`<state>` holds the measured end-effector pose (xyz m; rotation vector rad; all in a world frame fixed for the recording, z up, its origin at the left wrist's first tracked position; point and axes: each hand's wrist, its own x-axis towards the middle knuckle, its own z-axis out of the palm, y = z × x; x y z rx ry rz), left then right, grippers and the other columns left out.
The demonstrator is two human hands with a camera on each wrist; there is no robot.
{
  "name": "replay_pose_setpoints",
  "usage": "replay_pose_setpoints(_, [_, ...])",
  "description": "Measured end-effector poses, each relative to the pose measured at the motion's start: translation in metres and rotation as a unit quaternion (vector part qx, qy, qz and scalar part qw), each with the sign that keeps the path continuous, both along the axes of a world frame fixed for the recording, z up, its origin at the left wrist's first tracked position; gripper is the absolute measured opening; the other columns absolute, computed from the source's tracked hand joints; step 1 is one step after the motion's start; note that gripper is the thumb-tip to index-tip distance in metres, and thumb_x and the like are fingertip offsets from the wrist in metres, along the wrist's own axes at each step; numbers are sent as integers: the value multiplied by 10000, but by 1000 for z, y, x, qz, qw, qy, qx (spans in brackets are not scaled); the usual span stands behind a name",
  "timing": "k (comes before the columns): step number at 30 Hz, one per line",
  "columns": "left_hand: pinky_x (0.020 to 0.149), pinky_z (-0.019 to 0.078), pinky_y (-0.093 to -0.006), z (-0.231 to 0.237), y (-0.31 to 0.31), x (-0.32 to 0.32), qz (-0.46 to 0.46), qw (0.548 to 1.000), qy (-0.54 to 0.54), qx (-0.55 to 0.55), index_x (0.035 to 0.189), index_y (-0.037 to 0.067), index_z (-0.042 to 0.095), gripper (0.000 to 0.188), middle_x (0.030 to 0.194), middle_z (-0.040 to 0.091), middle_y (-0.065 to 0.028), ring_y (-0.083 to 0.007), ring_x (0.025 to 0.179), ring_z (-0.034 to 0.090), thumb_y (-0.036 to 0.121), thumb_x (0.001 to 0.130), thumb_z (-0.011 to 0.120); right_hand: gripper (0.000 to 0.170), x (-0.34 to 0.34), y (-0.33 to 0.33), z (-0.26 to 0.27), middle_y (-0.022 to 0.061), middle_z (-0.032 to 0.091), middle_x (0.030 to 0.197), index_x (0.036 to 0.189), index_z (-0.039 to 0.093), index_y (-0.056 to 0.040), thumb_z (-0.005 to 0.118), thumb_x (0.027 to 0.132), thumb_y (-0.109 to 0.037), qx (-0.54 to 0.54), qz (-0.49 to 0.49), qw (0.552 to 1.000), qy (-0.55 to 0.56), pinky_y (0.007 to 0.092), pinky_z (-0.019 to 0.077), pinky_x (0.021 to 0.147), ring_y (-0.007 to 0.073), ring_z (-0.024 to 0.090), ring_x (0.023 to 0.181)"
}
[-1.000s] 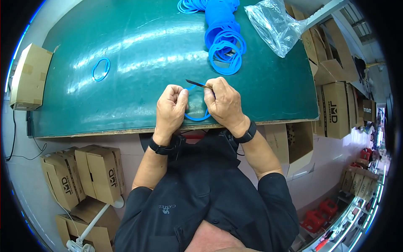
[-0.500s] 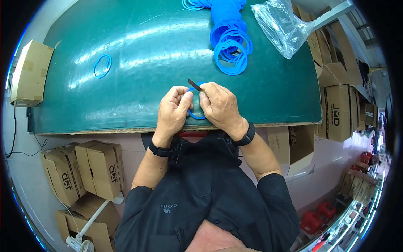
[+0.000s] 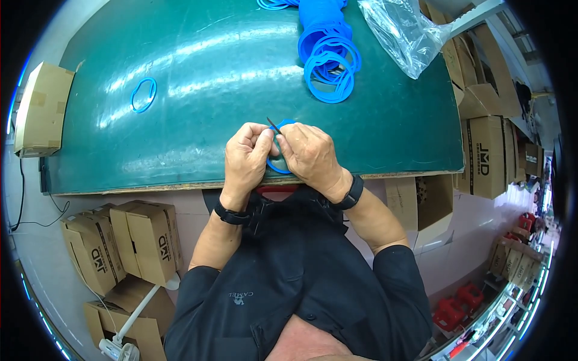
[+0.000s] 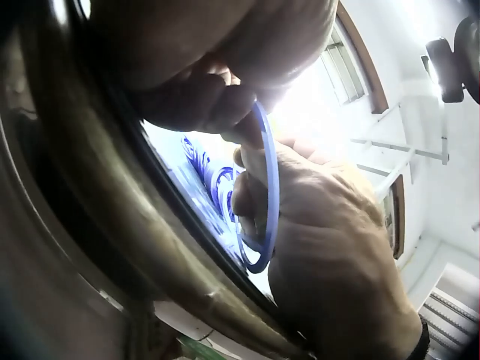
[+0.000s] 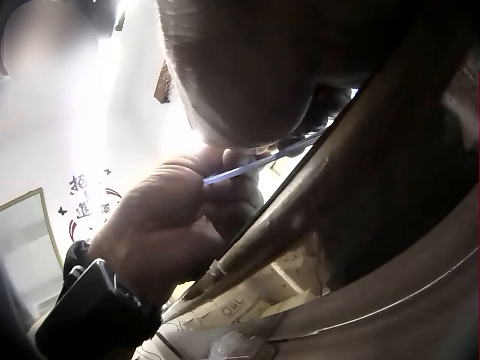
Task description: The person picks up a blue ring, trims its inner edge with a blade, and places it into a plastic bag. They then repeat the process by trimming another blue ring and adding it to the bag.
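In the head view both hands meet over the front edge of the green table [image 3: 198,132]. My left hand [image 3: 244,156] pinches a thin blue ring [image 3: 278,169] between thumb and fingers. Close beside it, my right hand [image 3: 312,153] grips a narrow dark blade [image 3: 272,124], whose tip points up and left over the left thumb. The blade's lower end is hidden in the right hand. Seen from the left wrist, the blue ring [image 4: 273,180] hangs from the left fingertips, across the right hand [image 4: 330,232]. The right wrist view shows the ring [image 5: 240,169] nearly edge-on at the left fingers.
One loose blue ring [image 3: 144,95] lies on the table's left half. A long pile of blue rings [image 3: 330,66] stretches to the back, beside a clear plastic bag [image 3: 402,39]. A carton [image 3: 45,111] stands at the left edge; more cartons [image 3: 481,156] are at the right.
The right hand has moved left, closer to the left hand. The blade has swung from nearly level to steeper and now lies nearer the left thumb. Less of the ring shows between the hands.
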<state>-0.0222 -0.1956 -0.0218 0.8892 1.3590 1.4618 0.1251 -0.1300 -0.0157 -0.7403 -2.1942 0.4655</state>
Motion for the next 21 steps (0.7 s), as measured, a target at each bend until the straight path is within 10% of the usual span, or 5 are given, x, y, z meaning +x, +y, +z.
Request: replay_pose_setpoints(21, [631, 469, -203, 4, -1, -7, -10, 999, -37, 0, 1032, -26, 629, 115, 762, 653, -26, -65, 684, 591, 87, 1030, 608, 110, 3, -3, -2, 119, 587, 723, 862, 593, -45, 702, 862, -33, 30, 14, 999, 14, 424, 487, 588, 325, 610, 646])
